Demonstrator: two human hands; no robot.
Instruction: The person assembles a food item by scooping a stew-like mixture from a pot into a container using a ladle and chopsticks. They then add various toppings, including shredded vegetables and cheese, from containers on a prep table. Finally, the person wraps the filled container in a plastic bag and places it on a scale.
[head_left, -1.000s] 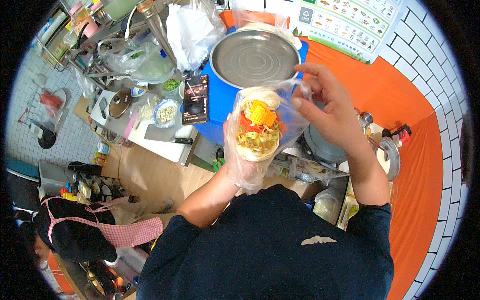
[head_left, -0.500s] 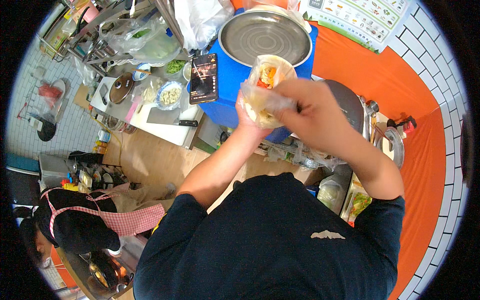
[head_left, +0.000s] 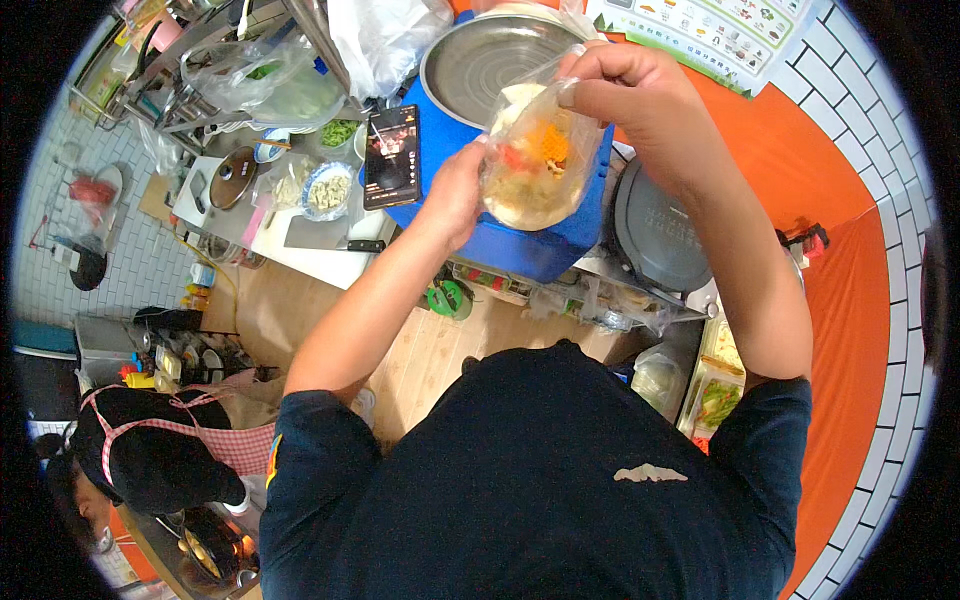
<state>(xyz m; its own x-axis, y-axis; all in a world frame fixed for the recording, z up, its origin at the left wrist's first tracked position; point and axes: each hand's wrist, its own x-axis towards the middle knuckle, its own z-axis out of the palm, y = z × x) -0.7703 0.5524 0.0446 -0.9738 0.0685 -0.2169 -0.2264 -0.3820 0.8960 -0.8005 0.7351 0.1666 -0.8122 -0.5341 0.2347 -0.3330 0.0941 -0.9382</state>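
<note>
Over my feed, I had the left hand (head_left: 457, 197) grasping the left side of a clear bag (head_left: 575, 180) and the right fingers (head_left: 590, 97) pinching its top edge. The filled flatbread (head_left: 530, 208) sat inside, between both; a grey pan (head_left: 478, 72) lay beyond the left fingers, a phone (head_left: 391, 158) left of them.

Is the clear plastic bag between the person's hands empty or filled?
Filled: pale bread with orange and red filling shows through the clear plastic bag.
</note>
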